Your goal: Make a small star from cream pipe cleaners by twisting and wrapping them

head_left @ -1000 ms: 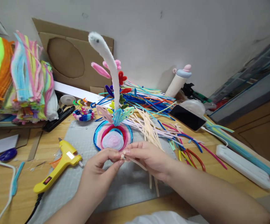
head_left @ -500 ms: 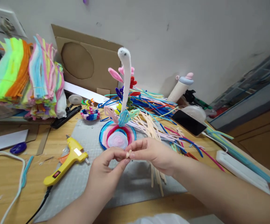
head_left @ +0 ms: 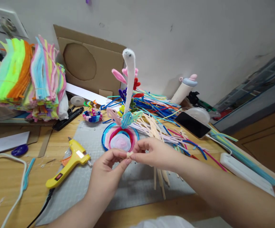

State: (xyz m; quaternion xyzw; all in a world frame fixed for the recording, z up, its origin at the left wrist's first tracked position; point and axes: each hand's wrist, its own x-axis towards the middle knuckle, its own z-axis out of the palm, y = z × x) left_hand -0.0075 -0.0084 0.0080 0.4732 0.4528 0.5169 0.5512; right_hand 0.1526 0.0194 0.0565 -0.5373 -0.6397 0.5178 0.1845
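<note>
Between the fingertips of both hands is a small cream fuzzy piece (head_left: 129,154). My left hand (head_left: 111,167) pinches it from the left, and my right hand (head_left: 151,153) pinches it from the right. Just behind them stands a pipe-cleaner figure with a tall white neck (head_left: 129,82) and small dark eyes. Its round base (head_left: 120,142) has pink, blue and lilac rings. Pink, red, blue and yellow flower shapes surround the neck. Cream pipe cleaners (head_left: 162,183) lie behind and beneath my right hand.
A yellow glue gun (head_left: 74,155) lies on the grey mat (head_left: 137,190), left of my hands. Bundled pipe cleaners (head_left: 14,69) stand at the left. A phone (head_left: 192,124), a bottle (head_left: 183,90) and a white power strip (head_left: 245,174) are on the right.
Both hands have shifted slightly, with the right fingers a little higher and further left. The small cream piece has turned between the fingertips. The view has moved slightly.
</note>
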